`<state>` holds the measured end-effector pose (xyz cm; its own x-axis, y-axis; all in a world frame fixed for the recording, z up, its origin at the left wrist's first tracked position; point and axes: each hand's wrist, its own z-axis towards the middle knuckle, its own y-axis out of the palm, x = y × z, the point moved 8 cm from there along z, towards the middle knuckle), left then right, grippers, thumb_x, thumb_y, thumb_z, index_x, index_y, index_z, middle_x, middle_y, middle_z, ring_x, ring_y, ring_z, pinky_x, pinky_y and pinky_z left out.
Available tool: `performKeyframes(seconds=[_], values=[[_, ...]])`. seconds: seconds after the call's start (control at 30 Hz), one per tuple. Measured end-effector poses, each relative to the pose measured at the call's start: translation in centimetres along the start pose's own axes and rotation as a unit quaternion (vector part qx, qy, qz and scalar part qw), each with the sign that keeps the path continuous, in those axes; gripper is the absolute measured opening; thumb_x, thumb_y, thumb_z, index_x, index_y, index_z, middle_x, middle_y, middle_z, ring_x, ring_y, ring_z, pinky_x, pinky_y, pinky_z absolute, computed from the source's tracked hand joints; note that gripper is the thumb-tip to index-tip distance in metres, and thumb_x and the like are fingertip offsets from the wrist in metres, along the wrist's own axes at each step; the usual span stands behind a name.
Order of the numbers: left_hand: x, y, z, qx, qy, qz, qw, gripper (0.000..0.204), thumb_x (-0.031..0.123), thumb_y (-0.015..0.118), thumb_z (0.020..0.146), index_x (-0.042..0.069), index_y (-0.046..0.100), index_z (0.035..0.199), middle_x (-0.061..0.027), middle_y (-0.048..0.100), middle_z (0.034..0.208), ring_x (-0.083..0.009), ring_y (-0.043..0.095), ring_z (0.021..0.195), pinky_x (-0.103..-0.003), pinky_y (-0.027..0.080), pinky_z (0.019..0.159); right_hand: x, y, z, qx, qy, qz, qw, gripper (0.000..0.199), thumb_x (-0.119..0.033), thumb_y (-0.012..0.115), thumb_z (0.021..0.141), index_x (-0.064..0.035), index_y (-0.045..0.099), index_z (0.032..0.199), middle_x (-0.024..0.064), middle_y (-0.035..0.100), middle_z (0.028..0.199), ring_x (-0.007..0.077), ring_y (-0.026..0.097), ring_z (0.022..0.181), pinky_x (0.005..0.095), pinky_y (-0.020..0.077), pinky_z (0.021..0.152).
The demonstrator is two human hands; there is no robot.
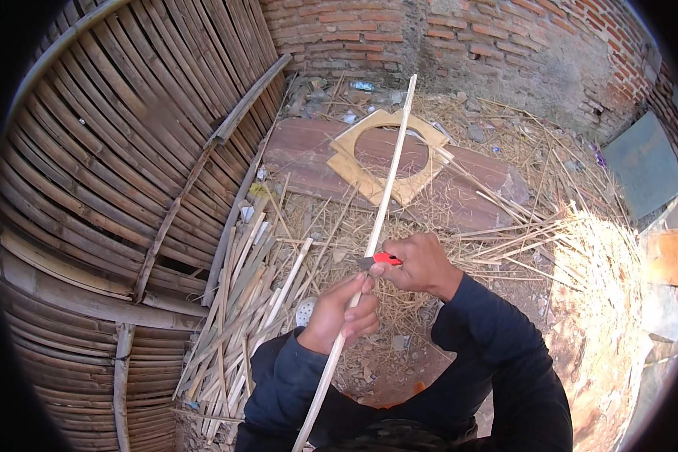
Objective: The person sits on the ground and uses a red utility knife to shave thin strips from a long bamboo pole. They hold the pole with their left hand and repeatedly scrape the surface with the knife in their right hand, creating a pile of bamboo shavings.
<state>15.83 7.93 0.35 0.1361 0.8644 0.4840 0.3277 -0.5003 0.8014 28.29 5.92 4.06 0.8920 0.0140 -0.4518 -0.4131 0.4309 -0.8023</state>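
Between the two hands: a long, pale bamboo strip (381, 222), held aslant, its near end running down past the left sleeve (279, 377) and out of view, its far end reaching well beyond both hands.
Left hand (339, 313): closed around the bamboo strip, fingers wrapped across it, fingertips near the blade.
Right hand (422, 264): gripping a red-handled knife (386, 258), just beyond the left hand and to its right.
Blade (365, 263): pointing left out of the right fist, at the strip, just above the left fingertips; whether it bites in is too small to tell.
Left of the left hand: a heap of loose bamboo slats (233, 324), many lying lengthwise, with a white perforated object (305, 311) just beside the wrist.
Farther left: a bamboo-slat wall (128, 151), braced by split poles.
Ahead of both hands: a pale square board with a round cutout (343, 157), lying on a reddish-brown plank (297, 151); the held strip crosses over both in this view.
Right of the right hand: thin sticks (516, 245) in a loose fan, straw-like litter (535, 132) around them, then a sunlit patch of ground (603, 324).
Farthest ahead: a worn brick wall (354, 30), with a grey-green panel (644, 162) off to the right.
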Motion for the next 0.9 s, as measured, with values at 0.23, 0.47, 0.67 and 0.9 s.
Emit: performKeyframes(seconds=[0.23,0.47,0.67,0.9], values=[[-0.2,0.4,-0.1,-0.026,0.001,-0.024,0.999,0.027,0.034,0.03,0.104,0.017,0.044,0.088,0.0095,0.031,0.05,-0.0036,0.026,0.036,-0.022,0.027,0.049,2.2,-0.1,0.5,0.049,-0.024,-0.047,0.997,0.05,-0.058,0.06,0.082,-0.0119,0.06,0.063,0.0094,0.058,0.053,0.0298,0.058,0.046,0.0397,0.0416,0.044],[-1.6,1.1,-0.8,-0.02,-0.023,0.029,0.999,0.027,0.034,0.031,0.104,0.016,0.041,0.088,0.0079,0.03,0.051,-0.0051,0.026,0.036,-0.022,0.027,0.049,9.7,-3.6,2.4,0.131,0.116,-0.087,0.981,0.053,-0.056,0.056,0.086,-0.0089,0.06,0.062,0.0137,0.053,0.049,0.034,0.056,0.047,0.0423,0.0423,0.045],[-0.5,-0.2,-0.4,0.051,0.02,0.074,0.996,0.026,0.032,0.033,0.104,0.014,0.04,0.086,0.0051,0.031,0.052,-0.0066,0.027,0.037,-0.023,0.027,0.047,2.3,0.6,0.1,0.028,0.007,-0.02,0.999,0.052,-0.056,0.058,0.084,-0.0095,0.06,0.062,0.0121,0.053,0.049,0.0326,0.056,0.046,0.0415,0.0416,0.044],[-0.3,0.1,-1.4,0.061,0.034,0.127,0.989,0.026,0.033,0.035,0.103,0.014,0.041,0.086,0.0044,0.031,0.053,-0.007,0.027,0.037,-0.023,0.027,0.047,1.1,-0.2,0.8,0.06,-0.073,-0.049,0.994,0.05,-0.059,0.061,0.08,-0.0121,0.061,0.062,0.0065,0.056,0.052,0.0282,0.056,0.045,0.0381,0.04,0.042]])
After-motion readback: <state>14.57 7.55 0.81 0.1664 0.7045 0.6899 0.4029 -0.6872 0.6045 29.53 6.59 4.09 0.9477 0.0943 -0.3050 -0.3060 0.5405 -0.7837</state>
